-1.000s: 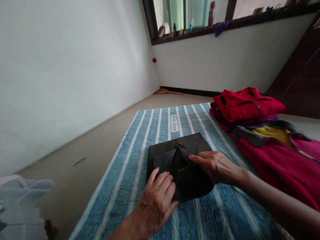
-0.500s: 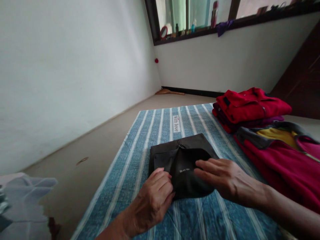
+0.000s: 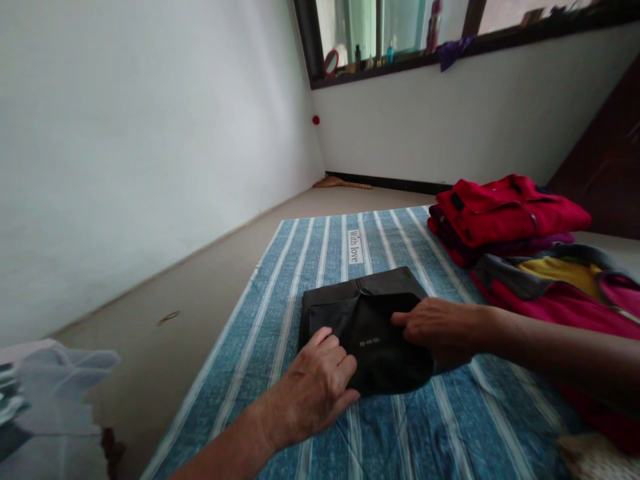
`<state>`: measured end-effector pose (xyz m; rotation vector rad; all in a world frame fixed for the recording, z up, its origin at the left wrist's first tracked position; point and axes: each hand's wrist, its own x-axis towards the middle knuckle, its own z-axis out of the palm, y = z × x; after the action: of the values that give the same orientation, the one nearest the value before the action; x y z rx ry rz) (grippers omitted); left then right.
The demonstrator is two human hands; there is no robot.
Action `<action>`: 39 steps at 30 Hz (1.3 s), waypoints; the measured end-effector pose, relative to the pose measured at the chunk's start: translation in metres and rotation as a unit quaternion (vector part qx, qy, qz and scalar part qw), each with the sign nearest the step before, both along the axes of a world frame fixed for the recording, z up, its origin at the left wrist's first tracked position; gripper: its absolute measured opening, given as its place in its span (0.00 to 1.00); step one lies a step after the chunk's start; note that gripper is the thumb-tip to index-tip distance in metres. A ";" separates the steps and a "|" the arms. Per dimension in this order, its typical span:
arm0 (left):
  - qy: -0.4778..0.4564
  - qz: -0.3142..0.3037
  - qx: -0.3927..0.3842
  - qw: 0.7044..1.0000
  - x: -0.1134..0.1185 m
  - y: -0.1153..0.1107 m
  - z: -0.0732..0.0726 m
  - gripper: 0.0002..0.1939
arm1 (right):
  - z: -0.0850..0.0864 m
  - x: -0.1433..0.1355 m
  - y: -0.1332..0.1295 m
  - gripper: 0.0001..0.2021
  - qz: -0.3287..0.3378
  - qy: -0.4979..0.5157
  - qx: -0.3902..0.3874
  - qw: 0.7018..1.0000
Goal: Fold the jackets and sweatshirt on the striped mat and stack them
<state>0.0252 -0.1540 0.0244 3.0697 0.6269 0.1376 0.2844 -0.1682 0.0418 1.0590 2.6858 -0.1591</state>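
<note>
A black folded garment (image 3: 380, 360), smooth and slightly shiny, lies on the striped blue cloth. A seam runs down its back part, and small pale print shows on the opened inner face. My left hand (image 3: 320, 380) is closed on its near left part, with bent fingers on top and the thumb by the front edge. At the right side, my right hand (image 3: 440, 327) is closed around the garment's edge, its thumb on the dark inner face. The other right fingers are mostly hidden below the edge.
The blue and white striped cloth (image 3: 310, 260) bears a "With love" label (image 3: 355, 247). To the right lie a stack of folded red clothes (image 3: 510, 210) and a pink-red jacket (image 3: 540, 300) with grey and yellow. Whitish translucent material (image 3: 60, 400) stands at lower left.
My right hand has gone from lying flat over the garment to gripping its right edge. My left hand has shifted slightly to the right, and the opened part looks flatter.
</note>
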 end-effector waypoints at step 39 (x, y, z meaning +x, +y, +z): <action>-0.033 0.075 0.101 0.992 0.081 -0.014 -0.032 0.10 | -0.041 0.021 -0.020 0.09 -0.137 0.102 0.186 0.967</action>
<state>0.1062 -0.1676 -0.0074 3.1903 0.8912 0.3221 0.3051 -0.1886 0.0005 1.6083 2.8040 0.2096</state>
